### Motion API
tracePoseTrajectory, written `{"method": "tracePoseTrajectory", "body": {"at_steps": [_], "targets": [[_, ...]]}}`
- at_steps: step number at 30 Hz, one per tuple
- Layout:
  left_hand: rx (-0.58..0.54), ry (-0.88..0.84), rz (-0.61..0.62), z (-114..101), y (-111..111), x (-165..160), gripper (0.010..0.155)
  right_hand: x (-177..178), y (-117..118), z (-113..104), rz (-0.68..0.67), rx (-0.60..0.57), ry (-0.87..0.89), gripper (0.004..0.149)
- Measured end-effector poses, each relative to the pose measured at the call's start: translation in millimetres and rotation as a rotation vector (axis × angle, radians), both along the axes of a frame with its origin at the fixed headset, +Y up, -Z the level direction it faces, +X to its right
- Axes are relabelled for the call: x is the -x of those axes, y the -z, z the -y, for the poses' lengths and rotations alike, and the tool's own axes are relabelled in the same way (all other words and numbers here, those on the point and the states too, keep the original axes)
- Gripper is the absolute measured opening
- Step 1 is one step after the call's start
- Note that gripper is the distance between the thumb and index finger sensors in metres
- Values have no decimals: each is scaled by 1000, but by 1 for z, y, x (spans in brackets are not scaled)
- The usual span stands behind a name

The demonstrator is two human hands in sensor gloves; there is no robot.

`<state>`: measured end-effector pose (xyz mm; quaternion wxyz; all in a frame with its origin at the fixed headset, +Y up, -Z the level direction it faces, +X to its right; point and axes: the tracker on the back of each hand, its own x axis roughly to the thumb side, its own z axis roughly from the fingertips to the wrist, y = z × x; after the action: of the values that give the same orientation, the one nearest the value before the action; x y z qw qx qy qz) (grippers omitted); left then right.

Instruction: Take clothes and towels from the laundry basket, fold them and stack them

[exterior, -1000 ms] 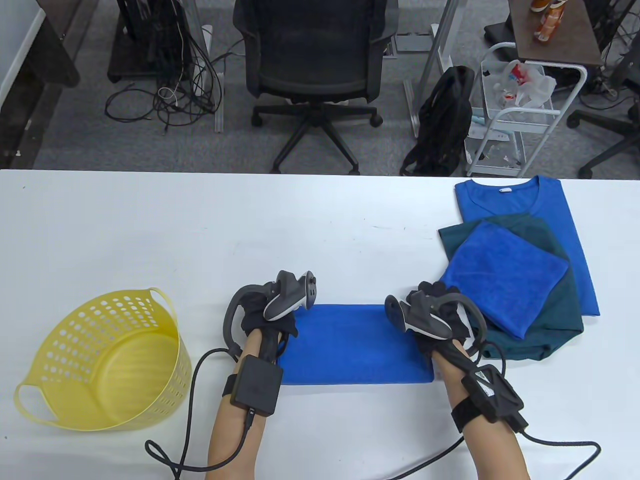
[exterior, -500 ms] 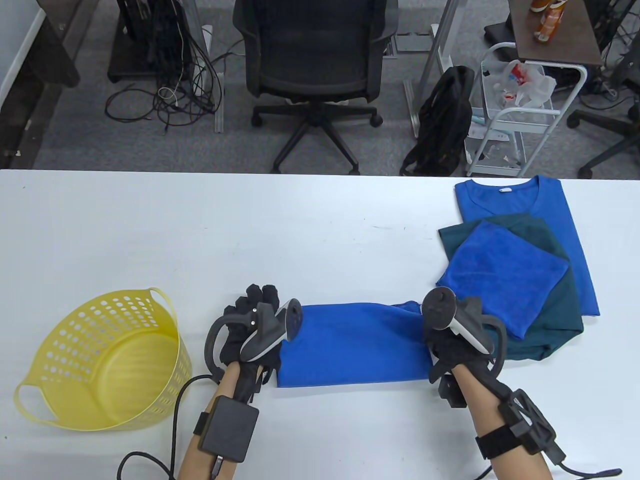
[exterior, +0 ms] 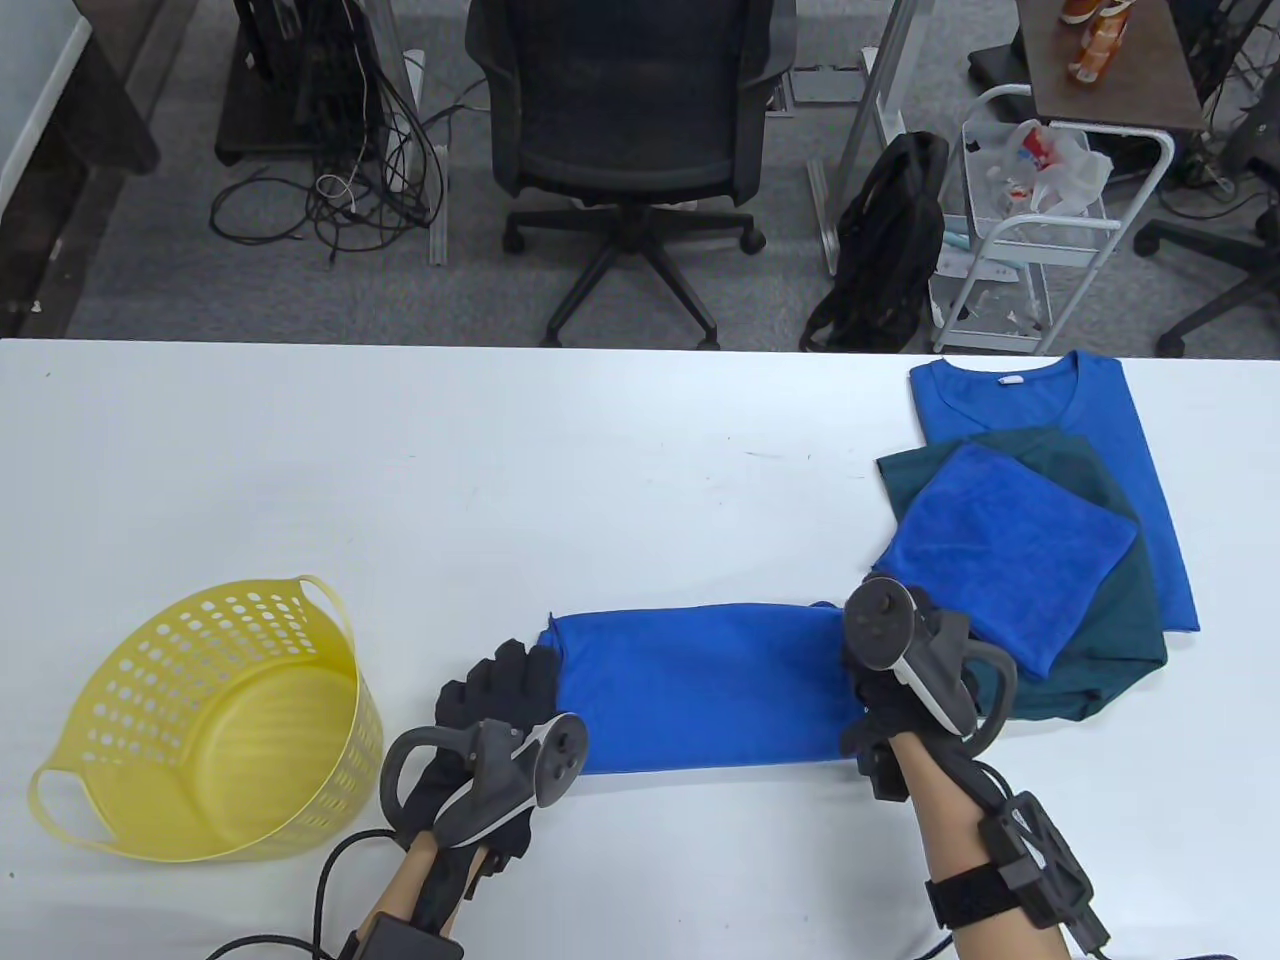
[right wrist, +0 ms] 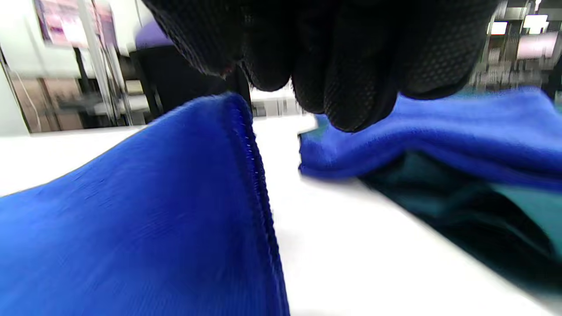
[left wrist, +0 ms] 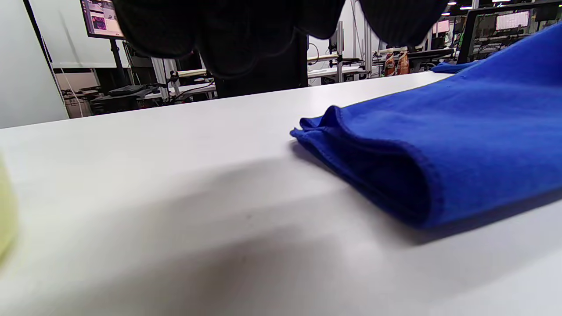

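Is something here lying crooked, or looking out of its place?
The stack at the table's right is uneven: the folded blue towel and the teal garment under it lie rotated against the straight blue shirt at the bottom. The basket lies tipped on its side.
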<state>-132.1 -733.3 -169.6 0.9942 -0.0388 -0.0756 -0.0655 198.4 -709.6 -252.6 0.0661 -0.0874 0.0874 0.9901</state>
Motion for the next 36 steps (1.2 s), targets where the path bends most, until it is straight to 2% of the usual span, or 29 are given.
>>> {"method": "tracePoseTrajectory", "body": {"at_steps": [2, 5, 8, 9, 10, 12, 13, 16, 17, 23, 25, 26, 29, 30, 32, 33, 36], "targets": [[6, -10, -4, 1, 0, 2, 75, -1, 1, 12, 20, 130, 36, 64], [14, -38, -11, 2, 0, 6, 75, 1, 2, 33, 27, 252, 33, 85], [14, -40, -23, 4, 0, 11, 75, 9, 1, 51, 37, 334, 35, 95], [14, -37, -28, 4, 1, 12, 75, 15, 1, 53, 49, 240, -79, 95], [14, -37, -32, 4, 1, 13, 75, 16, 2, 53, 53, 227, -107, 95], [16, -41, -39, 5, 2, 15, 76, 14, 4, 57, 137, 247, 52, 90], [18, -43, -42, 5, 2, 15, 75, 14, 5, 57, 167, 220, 60, 90], [19, -45, -40, 6, 2, 17, 75, 16, 8, 51, 98, 315, 10, 93], [18, -46, -39, 6, 1, 17, 75, 17, 9, 47, 64, 311, -4, 93], [24, -59, -35, 7, 2, 17, 75, 8, 8, -5, 46, 1, 37, 69], [27, -59, -34, 7, 2, 17, 75, 6, 11, -13, 63, -40, 7, 64], [25, -55, -36, 7, 2, 17, 75, 5, 12, -15, 68, -60, -22, 52], [23, -47, -37, 6, 2, 17, 75, 3, 16, -13, 62, -41, 57, 40], [24, -46, -37, 6, 2, 17, 75, 1, 19, -9, 16, -15, 136, 42], [26, -41, -37, 6, 1, 17, 75, -1, 20, -4, 30, 29, 253, 46], [29, -35, -36, 6, 1, 17, 74, -3, 22, 0, -25, 43, 315, 51], [33, -26, -32, 7, 1, 16, 73, -4, 23, 6, -123, 86, 391, 61]]}}
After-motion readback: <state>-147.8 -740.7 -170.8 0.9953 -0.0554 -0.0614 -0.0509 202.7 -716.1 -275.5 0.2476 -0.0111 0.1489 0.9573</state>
